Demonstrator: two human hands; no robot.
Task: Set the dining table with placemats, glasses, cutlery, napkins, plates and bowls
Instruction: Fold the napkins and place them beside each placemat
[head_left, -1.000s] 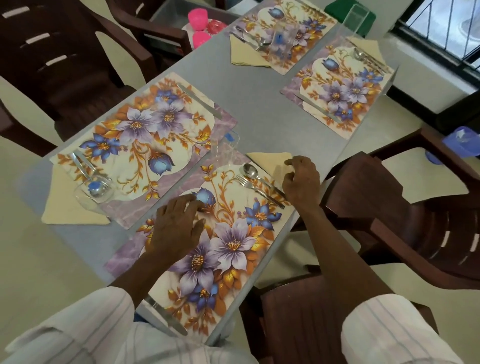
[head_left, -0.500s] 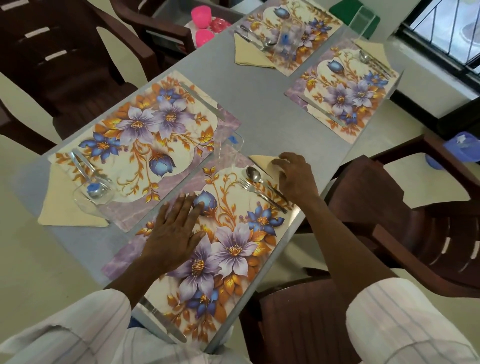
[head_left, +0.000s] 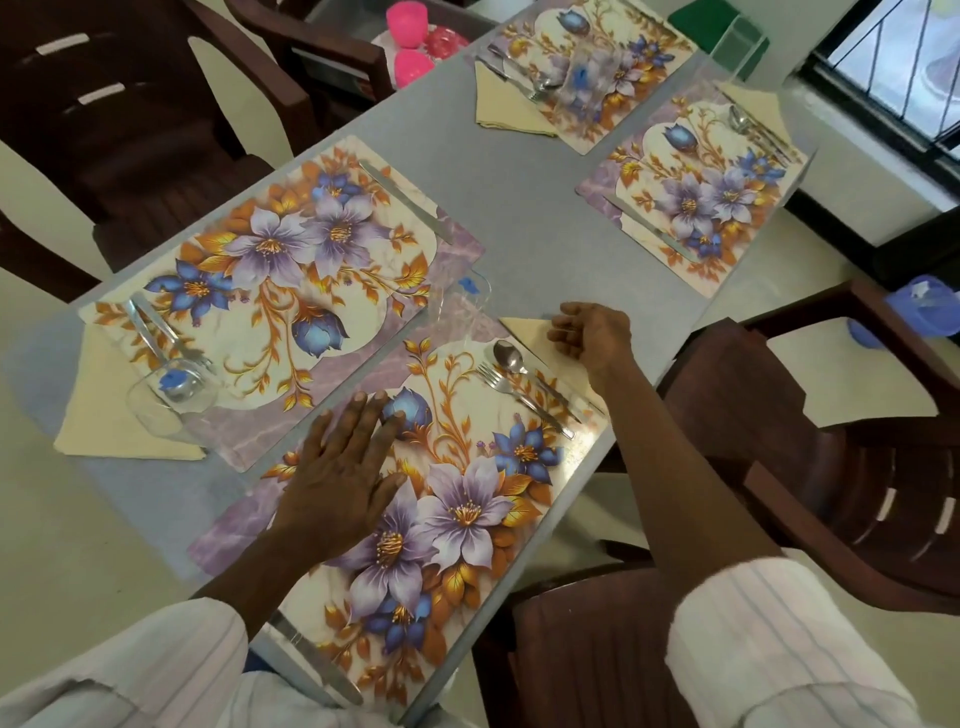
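Near placemat (head_left: 467, 519): left hand (head_left: 337, 483) still spread flat on it.
Fork (head_left: 501, 382), spoon (head_left: 506, 356): on its right end.
Napkin (head_left: 524, 332): on the surface (head_left: 519, 208), partly under that end. The right hand (head_left: 592, 335) has lifted off it, fingers loosely curled, gripping nothing.
Napkin judged placed; plates and bowls still to come.

The placemat (head_left: 467, 519) is showing purple and blue flowers with orange-gold leaves on cream and lilac marbling. The table (head_left: 519, 218) is looking plain grey, the napkin (head_left: 524, 330) pale yellow, the chair (head_left: 857, 493) dark brown, the cups (head_left: 408, 15) bright pink, and the sleeve (head_left: 769, 634) is showing faint stripes on white.
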